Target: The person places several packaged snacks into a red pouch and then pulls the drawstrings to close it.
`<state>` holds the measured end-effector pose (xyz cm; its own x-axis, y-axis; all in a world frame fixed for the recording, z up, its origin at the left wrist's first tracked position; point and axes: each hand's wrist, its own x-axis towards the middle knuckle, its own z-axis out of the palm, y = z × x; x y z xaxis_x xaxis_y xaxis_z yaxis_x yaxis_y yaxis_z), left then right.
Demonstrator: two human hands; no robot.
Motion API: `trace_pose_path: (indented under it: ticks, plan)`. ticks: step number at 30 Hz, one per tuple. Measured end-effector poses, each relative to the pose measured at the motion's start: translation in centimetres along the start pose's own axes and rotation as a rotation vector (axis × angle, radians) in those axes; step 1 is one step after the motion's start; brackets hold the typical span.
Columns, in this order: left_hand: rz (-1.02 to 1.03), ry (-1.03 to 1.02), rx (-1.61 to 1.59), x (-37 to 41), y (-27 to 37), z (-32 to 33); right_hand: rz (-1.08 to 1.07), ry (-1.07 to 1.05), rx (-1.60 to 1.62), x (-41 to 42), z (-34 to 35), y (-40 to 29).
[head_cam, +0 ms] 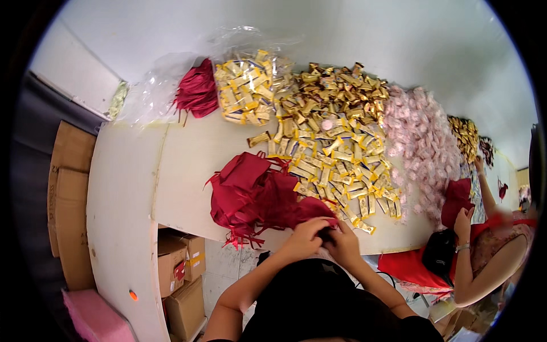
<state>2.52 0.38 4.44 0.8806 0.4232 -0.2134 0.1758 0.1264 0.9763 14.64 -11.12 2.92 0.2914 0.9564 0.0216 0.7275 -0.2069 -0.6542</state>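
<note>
Both of my hands meet at the table's near edge, gripping the end of a dark red fabric pouch (pixel 314 208). My left hand (pixel 305 239) pinches it from the left, and my right hand (pixel 343 243) holds it from the right. Beside them, to the left, lies a heap of dark red drawstring pouches (pixel 252 188) with ribbons hanging over the edge. Just beyond my hands spread yellow-and-cream wrapped bars (pixel 342 171). Further back are gold-wrapped sweets (pixel 342 89), and to their right a broad pile of pink packets in clear wrap (pixel 421 149).
A clear bag of wrapped bars (pixel 245 92) and more red pouches (pixel 198 89) stand at the back. A co-worker's arm (pixel 487 278) is at the right, with a red pouch (pixel 457 201) in hand. Cardboard boxes (pixel 186 299) sit under the table; an orange object (pixel 133 295) lies left.
</note>
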Motion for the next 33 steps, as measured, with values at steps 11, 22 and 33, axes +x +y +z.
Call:
trace_pose_path:
  ticks: [11, 22, 33]
  plan:
    - [0.196, 0.831, 0.457, 0.9, -5.1, -10.7, 0.463, 0.686, -0.628, -9.2, -13.2, 23.1]
    - [0.102, 0.796, 0.731, 4.2, -7.3, -15.7, 0.233, 0.567, -0.369, -4.6, -9.0, 24.5]
    - [-0.004, 0.662, 0.561, -4.3, 2.3, -7.8, -0.152, 0.163, -0.215, 18.5, 8.1, 11.6]
